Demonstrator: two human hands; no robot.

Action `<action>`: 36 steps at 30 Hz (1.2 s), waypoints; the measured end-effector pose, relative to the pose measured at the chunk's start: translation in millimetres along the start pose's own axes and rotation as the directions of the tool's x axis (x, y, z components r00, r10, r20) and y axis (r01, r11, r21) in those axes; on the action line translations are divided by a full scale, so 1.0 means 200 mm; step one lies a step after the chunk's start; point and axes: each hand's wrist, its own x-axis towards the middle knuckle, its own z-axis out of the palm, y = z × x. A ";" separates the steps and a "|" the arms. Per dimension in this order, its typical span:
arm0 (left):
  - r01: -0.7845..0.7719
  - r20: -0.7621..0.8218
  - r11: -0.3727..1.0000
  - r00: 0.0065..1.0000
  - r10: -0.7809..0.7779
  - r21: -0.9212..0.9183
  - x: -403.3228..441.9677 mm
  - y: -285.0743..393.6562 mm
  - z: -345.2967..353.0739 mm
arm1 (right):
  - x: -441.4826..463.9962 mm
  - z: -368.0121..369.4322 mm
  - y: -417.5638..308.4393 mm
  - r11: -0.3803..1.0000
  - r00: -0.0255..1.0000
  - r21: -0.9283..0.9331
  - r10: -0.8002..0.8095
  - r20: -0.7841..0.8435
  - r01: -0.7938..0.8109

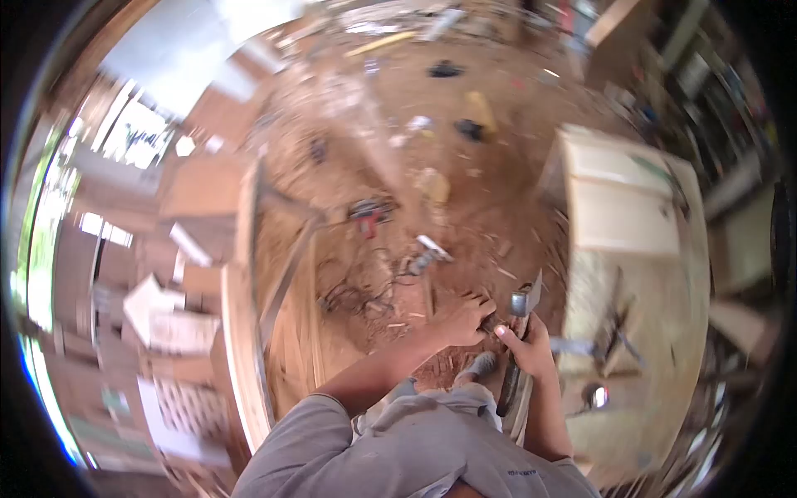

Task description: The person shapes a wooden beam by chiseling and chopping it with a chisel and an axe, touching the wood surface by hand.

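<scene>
Toward four o'clock, a grey-topped piece (519, 304) is gripped by the right hand (532, 342), a dark object (489, 321) by the left hand (469, 321).

You stand in a rough woodworking shop: wood chips (506, 273) litter the brown floor (531, 178), a pale wooden table (681, 290) sits at three o'clock, boards (187, 334) at nine, scrap lumber (380, 43) at twelve.

head-worn view, facing forward and down
</scene>
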 end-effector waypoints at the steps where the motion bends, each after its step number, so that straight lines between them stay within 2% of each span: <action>1: 0.127 -0.025 0.991 0.991 -0.128 -0.046 -0.13 -0.09 -0.07 | 0.07 0.11 -0.02 0.999 0.996 -0.011 -0.033 0.081 0.034; 2: 0.263 -0.095 0.958 0.957 -0.274 -0.116 -0.28 -0.07 -0.27 | 0.14 0.24 0.00 0.996 0.990 -0.084 -0.010 0.144 0.022; 5: 0.438 -0.224 0.862 0.840 -0.494 -0.256 -0.74 -0.25 -0.54 | 0.27 0.79 -0.20 0.997 0.906 0.077 -0.045 0.420 0.013; 6: 0.503 -0.224 0.786 0.771 -0.597 -0.360 -0.88 -0.28 -0.62 | 0.30 0.97 -0.24 0.997 0.886 0.040 0.042 0.462 -0.068; 9: 0.553 -0.301 0.735 0.678 -0.671 -0.392 -1.24 -0.50 -0.71 | 0.39 1.54 -0.27 0.994 0.810 -0.089 0.004 0.586 0.059; 10: 0.481 -0.385 0.728 0.630 -0.674 -0.488 -1.35 -0.59 -0.72 | 0.42 1.75 -0.25 0.985 0.816 -0.130 -0.019 0.578 0.115; 13: 0.502 -0.352 0.623 0.533 -0.769 -0.600 -1.68 -0.79 -0.89 | 0.51 2.24 -0.23 0.921 0.794 -0.300 -0.017 0.607 0.249; 16: 0.447 -0.480 0.716 0.536 -0.694 -0.536 -2.01 -0.93 -1.16 | 0.57 2.68 -0.27 0.966 0.789 -0.238 0.070 0.610 0.098; 19: 0.414 -0.648 0.836 0.534 -0.543 -0.359 -2.43 -1.16 -1.33 | 0.57 3.04 -0.41 0.955 0.770 -0.123 -0.138 0.622 0.271; 20: 0.518 -0.616 0.759 0.463 -0.637 -0.395 -2.60 -1.27 -1.35 | 0.65 3.10 -0.39 0.873 0.730 -0.186 -0.240 0.640 0.451; 21: 0.610 -0.578 0.666 0.382 -0.722 -0.429 -2.78 -1.38 -1.33 | 0.70 3.16 -0.42 0.889 0.729 -0.188 -0.204 0.654 0.417; 22: 0.745 -0.595 0.538 0.238 -0.768 -0.395 -2.97 -1.45 -1.31 | 0.75 3.21 -0.45 0.904 0.727 -0.190 -0.168 0.666 0.383; 24: 0.940 -0.582 0.181 -0.021 -0.813 -0.288 -3.33 -1.57 -1.17 | 0.76 3.38 -0.58 0.928 0.686 -0.135 -0.154 0.711 0.348; 25: 0.979 -0.552 -0.034 -0.142 -0.821 -0.202 -3.46 -1.61 -1.10 | 0.82 3.43 -0.59 0.920 0.683 -0.144 -0.159 0.712 0.364; 27: 0.901 -0.290 -0.144 -0.278 -0.916 -0.408 -3.61 -1.64 -1.05 | 0.97 3.54 -0.58 0.907 0.675 -0.155 -0.168 0.719 0.392; 28: 0.843 -0.141 -0.215 -0.322 -0.936 -0.493 -3.64 -1.63 -1.04 | 0.97 3.62 -0.61 0.913 0.649 -0.046 -0.252 0.718 0.405; 31: 0.861 -0.047 -0.254 -0.305 -0.951 -0.440 -3.58 -1.62 -1.05 | 1.17 3.77 -0.58 0.905 0.636 -0.087 -0.222 0.739 0.417; 32: 0.854 -0.073 -0.227 -0.293 -0.953 -0.468 -3.57 -1.61 -1.01 | 1.21 3.85 -0.58 0.930 0.557 0.012 -0.230 0.798 0.366; 34: 0.838 -0.141 -0.174 -0.283 -0.949 -0.517 -3.55 -1.62 -0.90 | 1.32 4.01 -0.57 0.942 0.501 0.023 -0.199 0.842 0.336; 36: 0.804 -0.143 -0.165 -0.295 -0.945 -0.571 -3.52 -1.64 -0.81 | 1.38 4.14 -0.59 0.946 0.473 -0.014 -0.149 0.868 0.324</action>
